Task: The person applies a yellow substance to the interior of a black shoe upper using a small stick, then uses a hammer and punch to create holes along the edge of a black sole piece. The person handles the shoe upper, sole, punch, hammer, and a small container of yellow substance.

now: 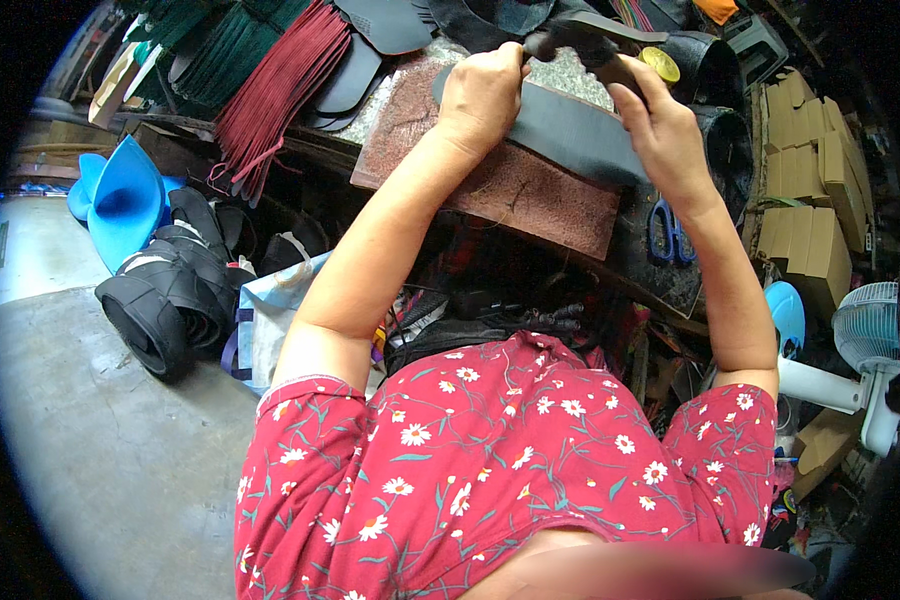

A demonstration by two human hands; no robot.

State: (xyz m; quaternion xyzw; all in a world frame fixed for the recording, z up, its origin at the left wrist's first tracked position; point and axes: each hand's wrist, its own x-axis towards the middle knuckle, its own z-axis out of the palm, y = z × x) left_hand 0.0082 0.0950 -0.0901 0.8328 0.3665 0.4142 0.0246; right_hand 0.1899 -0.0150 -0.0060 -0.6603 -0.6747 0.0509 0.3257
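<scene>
On the bench in front of me lies a grey strip of rubber or leather (I cannot tell which), across a brown mat. My left hand is closed in a fist at the strip's left end, knuckles up, and the fingers are curled around a dark handle of some tool; the working end I cannot see well. My right hand is half open and presses on the strip's right part, with the thumb and first fingers pinching a dark piece just above the strip. Near this hand, a little lower, blue scissors lie on the bench. Beside the fingers stands a small yellow lid. At far left of the bench, dark red cords hang in a bundle, and black soles lie next to them.
</scene>
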